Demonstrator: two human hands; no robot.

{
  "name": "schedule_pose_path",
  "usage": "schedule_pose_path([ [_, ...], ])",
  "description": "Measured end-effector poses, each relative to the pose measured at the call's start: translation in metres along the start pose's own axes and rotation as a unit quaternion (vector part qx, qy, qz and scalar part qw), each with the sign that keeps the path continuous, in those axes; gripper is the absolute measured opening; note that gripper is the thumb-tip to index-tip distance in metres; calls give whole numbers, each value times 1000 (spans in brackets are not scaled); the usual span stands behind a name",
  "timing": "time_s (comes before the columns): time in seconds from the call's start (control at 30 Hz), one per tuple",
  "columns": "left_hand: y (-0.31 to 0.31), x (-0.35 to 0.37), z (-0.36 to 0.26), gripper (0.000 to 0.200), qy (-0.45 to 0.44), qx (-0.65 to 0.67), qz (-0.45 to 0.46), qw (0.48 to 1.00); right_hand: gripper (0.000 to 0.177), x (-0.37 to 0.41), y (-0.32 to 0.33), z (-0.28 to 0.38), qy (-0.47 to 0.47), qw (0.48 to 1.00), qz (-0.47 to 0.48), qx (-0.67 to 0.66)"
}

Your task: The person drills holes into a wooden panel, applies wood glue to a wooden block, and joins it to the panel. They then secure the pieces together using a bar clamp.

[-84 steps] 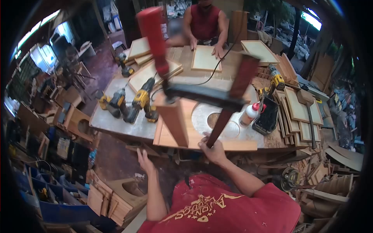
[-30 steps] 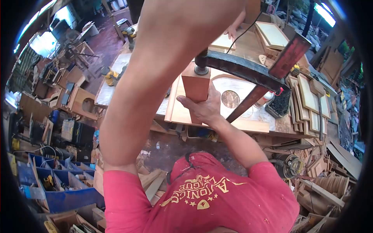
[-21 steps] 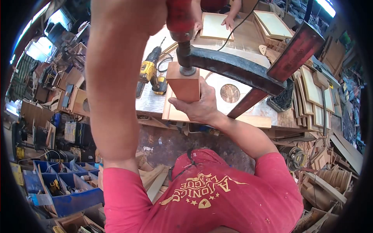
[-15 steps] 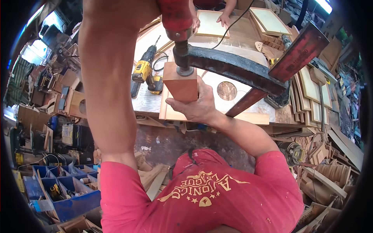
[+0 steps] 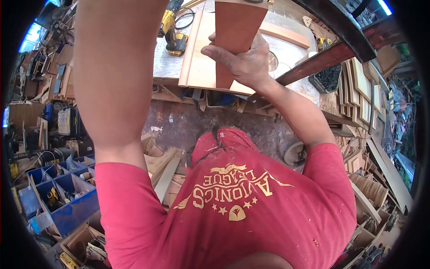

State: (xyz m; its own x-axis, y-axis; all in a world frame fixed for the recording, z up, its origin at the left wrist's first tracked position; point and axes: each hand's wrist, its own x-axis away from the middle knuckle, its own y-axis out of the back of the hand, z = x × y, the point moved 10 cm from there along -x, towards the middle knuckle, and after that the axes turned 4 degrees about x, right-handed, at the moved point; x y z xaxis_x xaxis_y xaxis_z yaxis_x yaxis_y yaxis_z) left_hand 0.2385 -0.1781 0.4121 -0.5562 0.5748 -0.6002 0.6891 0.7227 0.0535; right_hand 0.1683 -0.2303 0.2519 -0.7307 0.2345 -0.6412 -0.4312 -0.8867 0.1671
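My right hand [image 5: 248,60] is closed around a tall reddish-brown wooden block [image 5: 237,27], its thumb across the near side. The block stands on a pale wooden panel [image 5: 199,67] close to the workbench's front edge. At the top of the view a bit of round metal shows on the block's upper end. A bar clamp [image 5: 313,65], with dark arm and reddish bar, slants past on the right. My left forearm [image 5: 114,80] reaches up out of the frame, and the hand on it is cut off.
A yellow cordless drill [image 5: 168,24] stands on the bench left of the panel. To the right are a black bin [image 5: 325,78] and stacked wooden panels [image 5: 358,85]. A blue divided box [image 5: 74,208] sits at lower left, with offcuts [image 5: 168,177] below the bench.
The view has tipped downward, so the clamp's red handle and another person's hands have left the frame. My right hand still holds the block, now higher in view.
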Motion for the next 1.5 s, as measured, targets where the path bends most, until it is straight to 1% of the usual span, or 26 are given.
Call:
schedule_pose_path([
  [0.1,2,15,14,35,9,-15,-1,1000,31,-3,2,0,44,998,-8,36],
  [0.2,1,27,29,35,21,-27,-3,999,33,-3,2,-9,-5,1000,-18,11],
  [0.3,-1,36,42,34,29,-35,-5,999,32,-3,2,-6,7,999,-34,-6],
  [0.4,-4,42,53,34,37,-42,-7,998,56,-2,2,-13,-49,998,-28,-5],
  [0.5,-7,45,60,34,42,-47,-9,998,56,-4,5,-10,-46,999,-18,22],
  [0.6,-10,50,67,33,47,-50,-10,998,60,-2,7,-23,-106,994,-2,-7],
  [0.8,-10,66,81,33,60,-64,-15,996,66,-2,10,-27,-82,994,-27,-73],
  [0.9,-8,80,88,32,68,-75,-20,995,64,-1,5,-32,-132,991,21,7],
  [0.93,-7,86,91,32,71,-80,-22,994,31,-4,9,-12,-42,998,-23,45],
  [1.03,-2,103,99,32,82,-95,-27,992,27,-5,4,-8,-50,999,-14,7],
  [1.07,-1,109,102,32,85,-97,-30,991,23,-5,3,-15,-29,997,-16,65],
  [1.13,2,120,106,32,92,-107,-33,989,19,-6,1,-15,3,998,7,62],
  [1.17,3,125,108,32,94,-111,-33,989,18,-7,0,-12,0,997,13,70],
  [1.2,4,128,109,32,96,-113,-33,988,38,-10,-2,-12,17,998,8,52],
  [1.3,7,139,114,31,103,-119,-34,987,32,-4,1,-8,-63,998,-9,29],
  [1.33,9,141,116,31,105,-119,-34,987,36,-2,0,-9,-64,998,-3,2],
  [1.43,11,147,120,31,107,-124,-29,986,50,4,2,0,-90,981,21,173],
  [1.5,11,149,122,31,105,-127,-26,986,63,28,13,3,-66,987,-31,140],
])
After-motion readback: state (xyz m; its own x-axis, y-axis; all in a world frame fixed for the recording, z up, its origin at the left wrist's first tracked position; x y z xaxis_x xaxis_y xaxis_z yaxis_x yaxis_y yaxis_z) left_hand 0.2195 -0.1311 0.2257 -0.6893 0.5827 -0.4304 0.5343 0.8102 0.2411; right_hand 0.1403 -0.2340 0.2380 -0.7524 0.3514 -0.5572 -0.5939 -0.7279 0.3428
